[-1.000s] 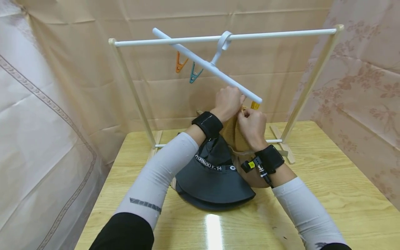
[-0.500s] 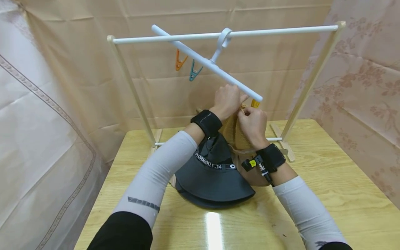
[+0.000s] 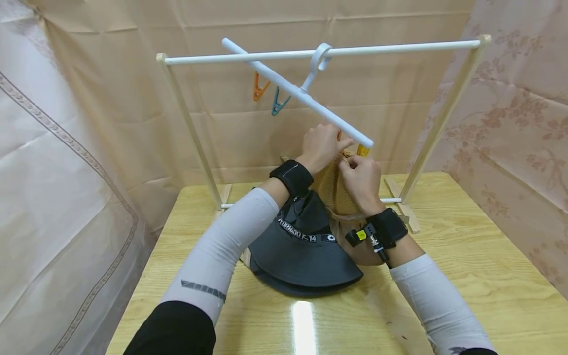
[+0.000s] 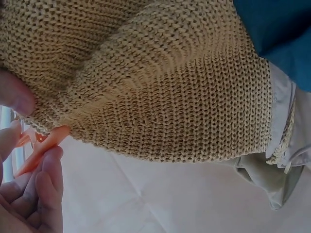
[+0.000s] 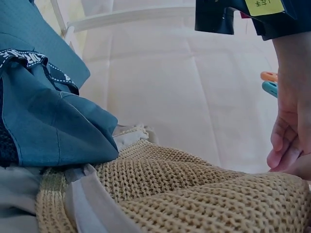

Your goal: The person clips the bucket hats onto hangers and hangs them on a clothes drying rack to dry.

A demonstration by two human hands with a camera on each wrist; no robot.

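Observation:
A tan hat with a knitted crown (image 3: pixel 330 192) hangs under the low right end of a white hanger (image 3: pixel 306 98). My left hand (image 3: pixel 320 148) pinches an orange clip (image 4: pixel 41 150), whose tip meets the gathered edge of the knit in the left wrist view. My right hand (image 3: pixel 361 181) pinches the knit just to the right, beneath a yellow clip (image 3: pixel 363 150). In the right wrist view the knit fills the bottom, and my right fingers are hidden. A dark hat (image 3: pixel 306 261) with a lettered band stands in front, overlapping the tan one.
The hanger hooks over the top bar (image 3: pixel 399 50) of a white rack, tilted down to the right. Another orange clip (image 3: pixel 261 88) and a teal clip (image 3: pixel 280 102) dangle from its raised left half. The rack stands on a wooden table (image 3: pixel 470 246) before beige cloth.
The fingers of my left hand have shifted slightly, and a bit of orange clip now shows above the thumb. My right hand keeps its hold, and the hats stay in place.

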